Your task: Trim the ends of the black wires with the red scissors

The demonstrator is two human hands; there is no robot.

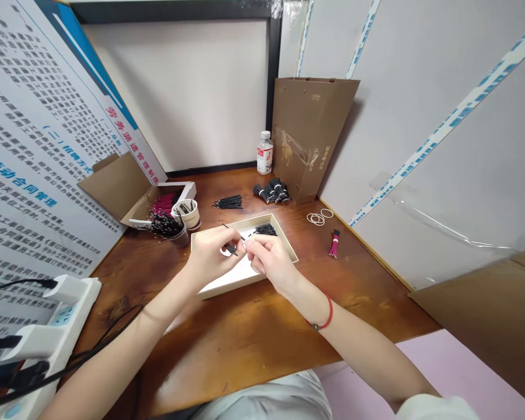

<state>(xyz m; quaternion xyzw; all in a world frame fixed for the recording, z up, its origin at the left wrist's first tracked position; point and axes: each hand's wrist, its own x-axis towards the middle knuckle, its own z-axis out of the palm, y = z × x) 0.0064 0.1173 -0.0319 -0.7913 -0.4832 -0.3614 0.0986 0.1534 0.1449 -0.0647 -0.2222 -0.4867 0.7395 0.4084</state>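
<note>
Over a shallow cream box (292,251), my two hands meet fingertip to fingertip. My left hand (212,254) is closed in a pinch on thin black wires (230,249); one sticks up past the fingers toward my other hand. My right hand (271,261), with a red cord on its wrist, pinches at the end of that wire; what exactly its fingertips hold is too small to make out. Small black pieces (266,229) are heaped in the box's far right corner, and a few lie loose on its white bottom.
Behind the box are loose black wires (228,202) and tied black bundles (275,191). Cups of wires (188,217) and an open carton (133,189) stand left. White rubber bands (317,218) and a magenta-black bundle (335,244) lie right. A bottle (265,154), paper bag (308,140) and power strip (81,315) stand around.
</note>
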